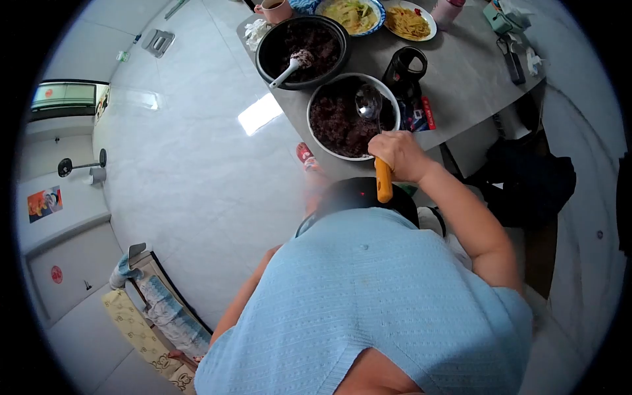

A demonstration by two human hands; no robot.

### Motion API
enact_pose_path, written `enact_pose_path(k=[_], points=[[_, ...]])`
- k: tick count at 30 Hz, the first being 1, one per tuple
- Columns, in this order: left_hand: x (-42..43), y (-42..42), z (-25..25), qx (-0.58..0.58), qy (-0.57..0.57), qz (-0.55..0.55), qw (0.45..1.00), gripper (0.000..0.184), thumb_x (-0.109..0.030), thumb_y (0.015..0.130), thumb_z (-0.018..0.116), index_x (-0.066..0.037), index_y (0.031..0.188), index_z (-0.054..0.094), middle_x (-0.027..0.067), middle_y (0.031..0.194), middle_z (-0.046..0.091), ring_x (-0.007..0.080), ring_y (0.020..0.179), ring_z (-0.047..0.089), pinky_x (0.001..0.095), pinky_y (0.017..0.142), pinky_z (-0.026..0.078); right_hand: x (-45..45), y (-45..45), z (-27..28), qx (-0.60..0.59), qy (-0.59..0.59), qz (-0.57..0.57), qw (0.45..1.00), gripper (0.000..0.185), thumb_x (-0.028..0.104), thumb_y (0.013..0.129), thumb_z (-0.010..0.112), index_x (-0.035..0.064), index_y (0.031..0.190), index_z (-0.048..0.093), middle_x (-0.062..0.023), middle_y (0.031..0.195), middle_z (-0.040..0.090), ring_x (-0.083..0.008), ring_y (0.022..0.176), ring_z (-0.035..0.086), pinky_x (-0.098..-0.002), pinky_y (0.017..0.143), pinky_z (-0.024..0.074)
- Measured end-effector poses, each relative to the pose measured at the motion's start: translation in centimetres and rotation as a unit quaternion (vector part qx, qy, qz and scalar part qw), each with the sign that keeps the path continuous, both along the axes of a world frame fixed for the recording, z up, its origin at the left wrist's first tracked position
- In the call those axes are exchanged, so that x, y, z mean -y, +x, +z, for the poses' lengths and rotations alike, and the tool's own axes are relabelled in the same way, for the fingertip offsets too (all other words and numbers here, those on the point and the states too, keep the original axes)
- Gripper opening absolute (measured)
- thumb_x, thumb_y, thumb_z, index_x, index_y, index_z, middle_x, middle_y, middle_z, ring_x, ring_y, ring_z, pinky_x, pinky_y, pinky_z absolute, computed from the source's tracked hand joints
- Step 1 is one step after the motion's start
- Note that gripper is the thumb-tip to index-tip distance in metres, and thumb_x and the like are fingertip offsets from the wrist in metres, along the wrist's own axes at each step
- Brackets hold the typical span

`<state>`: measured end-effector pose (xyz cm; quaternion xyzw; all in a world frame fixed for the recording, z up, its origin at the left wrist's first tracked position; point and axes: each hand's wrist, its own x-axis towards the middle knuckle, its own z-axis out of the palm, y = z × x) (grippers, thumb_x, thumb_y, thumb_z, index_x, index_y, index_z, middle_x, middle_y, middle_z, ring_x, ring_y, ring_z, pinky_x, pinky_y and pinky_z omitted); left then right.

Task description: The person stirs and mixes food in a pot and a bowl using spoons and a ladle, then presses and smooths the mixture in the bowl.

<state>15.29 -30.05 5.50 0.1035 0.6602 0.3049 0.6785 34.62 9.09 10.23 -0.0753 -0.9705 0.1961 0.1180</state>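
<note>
My right hand (400,155) is closed around the handle of a metal serving spoon (368,102) with an orange grip. The spoon's bowl rests on dark purple cooked rice (339,122) in a white-rimmed bowl (311,128) at the table's near edge. Just behind it stands a black pot (263,59) with more dark rice, and a white rice paddle (289,69) lies in it. My left forearm (247,289) shows beside my blue top, but the left hand is hidden by my body.
On the grey table (461,85) are a black lidded mug (403,69), a red-and-dark packet (418,115), a plate of yellow strips (409,23), a blue-rimmed dish of greens (352,16), a pink cup (275,10) and a tissue box (505,18). A dark rounded object (359,194) is below the table edge.
</note>
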Motion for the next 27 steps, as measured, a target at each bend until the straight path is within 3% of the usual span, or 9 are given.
enact_pose_path(k=[5, 7, 12, 14, 19, 22, 23, 27], points=[[-0.5, -0.1, -0.1, 0.002, -0.002, -0.008, 1.000, 0.033, -0.017, 0.089, 0.052, 0.002, 0.116, 0.056, 0.0065, 0.104, 0.062, 0.0143, 0.092, 0.056, 0.0292, 0.082, 0.044, 1.0, -0.2, 3.9, 0.020, 0.016, 0.009, 1.000, 0.024, 0.021, 0.060, 0.070, 0.0107, 0.072, 0.053, -0.0064, 0.075, 0.057, -0.0275, 0.074, 0.061, -0.0381, 0.063, 0.0483], [-0.8, -0.2, 0.2, 0.000, 0.000, -0.011, 1.000, 0.033, -0.017, 0.089, 0.052, 0.002, 0.116, 0.056, 0.0065, 0.104, 0.062, 0.0144, 0.092, 0.056, 0.0292, 0.082, 0.044, 1.7, -1.0, 4.6, -0.061, -0.026, 0.019, 0.998, 0.018, 0.013, 0.061, 0.066, 0.0054, 0.075, 0.057, -0.0099, 0.079, 0.061, -0.0279, 0.073, 0.061, -0.0368, 0.064, 0.0500], [0.1, -0.5, -1.3, 0.016, -0.005, -0.002, 1.000, 0.034, -0.017, 0.089, 0.053, 0.002, 0.117, 0.055, 0.0071, 0.105, 0.062, 0.0147, 0.093, 0.056, 0.0295, 0.083, 0.045, 1.3, -0.9, 1.5, -0.053, -0.087, -0.008, 0.995, 0.017, 0.014, 0.062, 0.065, 0.0047, 0.074, 0.055, -0.0099, 0.073, 0.060, -0.0293, 0.069, 0.061, -0.0376, 0.062, 0.0490], [0.8, -0.4, -1.9, 0.031, -0.005, 0.011, 0.999, 0.035, -0.017, 0.088, 0.053, 0.003, 0.117, 0.055, 0.0078, 0.105, 0.061, 0.0151, 0.094, 0.056, 0.0297, 0.083, 0.045, 1.1, 0.4, 1.5, 0.030, -0.057, -0.041, 0.997, 0.015, 0.013, 0.064, 0.064, 0.0049, 0.073, 0.055, -0.0094, 0.071, 0.059, -0.0289, 0.068, 0.060, -0.0373, 0.059, 0.0487], [1.0, 0.2, -1.5, 0.012, 0.008, 0.033, 0.999, 0.035, -0.017, 0.088, 0.054, 0.002, 0.117, 0.055, 0.0078, 0.106, 0.061, 0.0150, 0.094, 0.056, 0.0295, 0.083, 0.045, 0.2, 1.1, 2.8, -0.056, -0.117, -0.054, 0.990, 0.012, 0.010, 0.065, 0.061, 0.0015, 0.073, 0.059, -0.0125, 0.075, 0.063, -0.0275, 0.067, 0.063, -0.0320, 0.062, 0.0518], [1.4, 0.3, -2.2, 0.029, 0.000, 0.051, 0.998, 0.035, -0.017, 0.088, 0.055, 0.002, 0.117, 0.055, 0.0079, 0.106, 0.061, 0.0148, 0.094, 0.055, 0.0296, 0.083, 0.045, 0.8, -1.2, 2.7, -0.113, -0.118, -0.011, 0.986, 0.012, 0.011, 0.066, 0.061, 0.0017, 0.073, 0.058, -0.0124, 0.074, 0.063, -0.0278, 0.067, 0.063, -0.0326, 0.061, 0.0515], [1.5, 0.2, -2.4, 0.029, 0.000, 0.050, 0.998, 0.035, -0.017, 0.088, 0.055, 0.002, 0.117, 0.055, 0.0079, 0.106, 0.061, 0.0148, 0.094, 0.055, 0.0296, 0.083, 0.045, 0.9, -1.6, 2.5, -0.044, -0.143, -0.036, 0.988, 0.012, 0.012, 0.066, 0.062, 0.0032, 0.074, 0.058, -0.0114, 0.074, 0.063, -0.0288, 0.067, 0.062, -0.0340, 0.060, 0.0509], [2.0, 0.0, -3.3, 0.035, -0.016, 0.017, 0.999, 0.037, -0.018, 0.089, 0.054, 0.002, 0.119, 0.053, 0.0089, 0.108, 0.061, 0.0155, 0.095, 0.056, 0.0298, 0.083, 0.045, -0.3, -1.3, 0.1, -0.015, -0.099, -0.071, 0.992, 0.025, 0.013, 0.056, 0.072, 0.0099, 0.074, 0.055, -0.0076, 0.072, 0.060, -0.0283, 0.070, 0.062, -0.0381, 0.059, 0.0485]])
